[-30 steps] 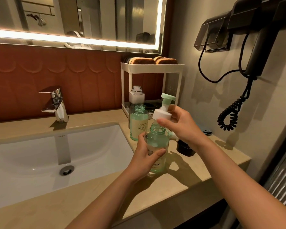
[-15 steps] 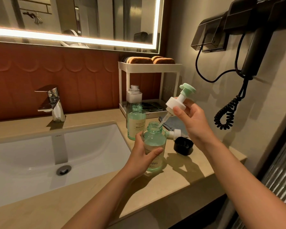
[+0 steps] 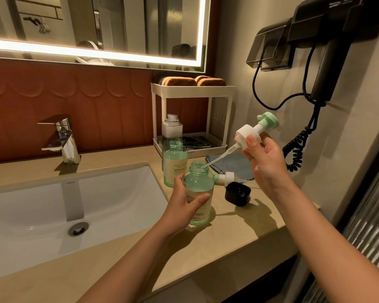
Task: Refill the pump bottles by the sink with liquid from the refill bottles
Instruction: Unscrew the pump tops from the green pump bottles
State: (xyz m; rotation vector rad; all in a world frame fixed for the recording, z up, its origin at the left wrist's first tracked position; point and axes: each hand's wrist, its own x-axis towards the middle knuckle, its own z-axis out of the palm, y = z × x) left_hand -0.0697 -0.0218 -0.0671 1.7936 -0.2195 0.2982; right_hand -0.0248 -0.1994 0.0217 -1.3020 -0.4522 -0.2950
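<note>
Left hand point(image 3: 185, 206) fingers wrapped round open pump bottle point(image 3: 199, 193) on bench point(image 3: 239, 226). Right hand point(image 3: 264, 158) fingers pinch pump head point(image 3: 253, 133), dip tube tip just over neck. Lift tube clear, straight up; lay aside below right fingers.

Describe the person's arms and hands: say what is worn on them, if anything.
Both arms are bare from the frame's lower edge to the fingers; no sleeve shows. The left hand and right hand wear no gloves, and no ring, watch or bracelet is visible on either wrist or finger. Nails look short and unpainted, as far as the warm light shows.
</note>
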